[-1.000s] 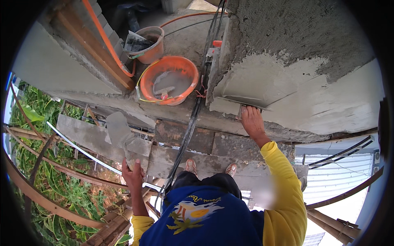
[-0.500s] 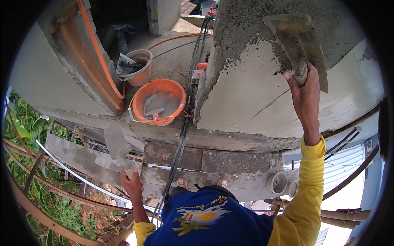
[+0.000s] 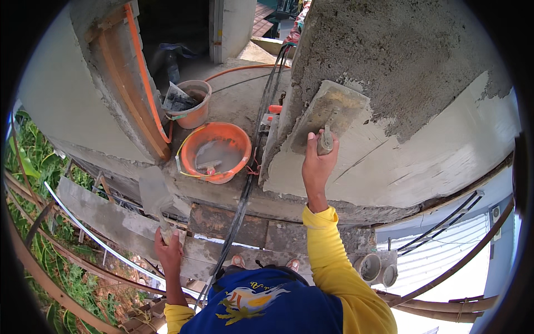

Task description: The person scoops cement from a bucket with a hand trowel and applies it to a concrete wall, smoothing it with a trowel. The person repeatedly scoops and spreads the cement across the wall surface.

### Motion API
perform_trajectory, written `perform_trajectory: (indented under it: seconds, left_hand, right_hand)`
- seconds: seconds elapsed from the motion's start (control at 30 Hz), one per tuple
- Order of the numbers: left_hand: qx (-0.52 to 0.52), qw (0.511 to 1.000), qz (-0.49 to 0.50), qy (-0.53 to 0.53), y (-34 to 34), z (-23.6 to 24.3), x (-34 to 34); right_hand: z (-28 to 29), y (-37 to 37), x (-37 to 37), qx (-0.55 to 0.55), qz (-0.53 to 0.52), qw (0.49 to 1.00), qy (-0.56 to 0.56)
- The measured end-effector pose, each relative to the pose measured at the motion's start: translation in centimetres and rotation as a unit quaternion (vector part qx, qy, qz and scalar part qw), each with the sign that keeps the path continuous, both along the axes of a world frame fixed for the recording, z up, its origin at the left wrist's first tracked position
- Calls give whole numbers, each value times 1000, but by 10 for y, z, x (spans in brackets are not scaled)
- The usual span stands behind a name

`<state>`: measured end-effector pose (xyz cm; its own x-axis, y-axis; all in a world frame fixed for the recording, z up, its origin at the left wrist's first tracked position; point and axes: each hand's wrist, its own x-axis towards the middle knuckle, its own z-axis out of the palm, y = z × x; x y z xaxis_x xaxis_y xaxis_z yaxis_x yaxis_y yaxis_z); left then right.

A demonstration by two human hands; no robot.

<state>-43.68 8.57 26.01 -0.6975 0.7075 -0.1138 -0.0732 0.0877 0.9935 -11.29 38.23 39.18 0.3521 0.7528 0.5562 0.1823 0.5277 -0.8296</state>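
Observation:
My right hand (image 3: pixel 319 170) is closed round the handle of a plastering trowel (image 3: pixel 340 103). Its wide rectangular blade lies against the wall near the left corner, over the border between rough dark mortar (image 3: pixel 411 50) and smooth pale plaster (image 3: pixel 361 178). A thin diagonal line marks the smooth part. Lower down on the left, my left hand (image 3: pixel 168 253) grips a mortar-smeared trowel (image 3: pixel 154 189), its flat grey blade pointing away from me over the planks.
An orange basin (image 3: pixel 243 146) with greyish liquid and a small tool stands on the ledge. Behind it is a smaller bucket (image 3: pixel 194 118). Dark cables (image 3: pixel 240 206) hang down across the middle. Scaffold planks (image 3: pixel 222 253) lie underfoot; two small pails (image 3: pixel 369 267) stand at right.
My right hand has brought the plastering trowel left and down the wall, from the upper right to near the corner, turning its blade. The left hand still holds its trowel, slightly shifted.

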Motion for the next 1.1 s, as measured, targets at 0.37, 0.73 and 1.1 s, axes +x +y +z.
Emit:
perform_trajectory:
  seconds: [0.37,0.73,1.1]
  left_hand:
    - [-26,999,8,-19,-13,4,13]
    - [-37,999,7,-31,-7,-13,22]
    - [-19,999,-4,-43,-5,-23,11]
  right_hand:
    - [-78,-39,164,40,-38,800,-598]
    - [11,-11,121,149,-93,699,-693]
    - [239,-25,117,133,-209,914,-320]
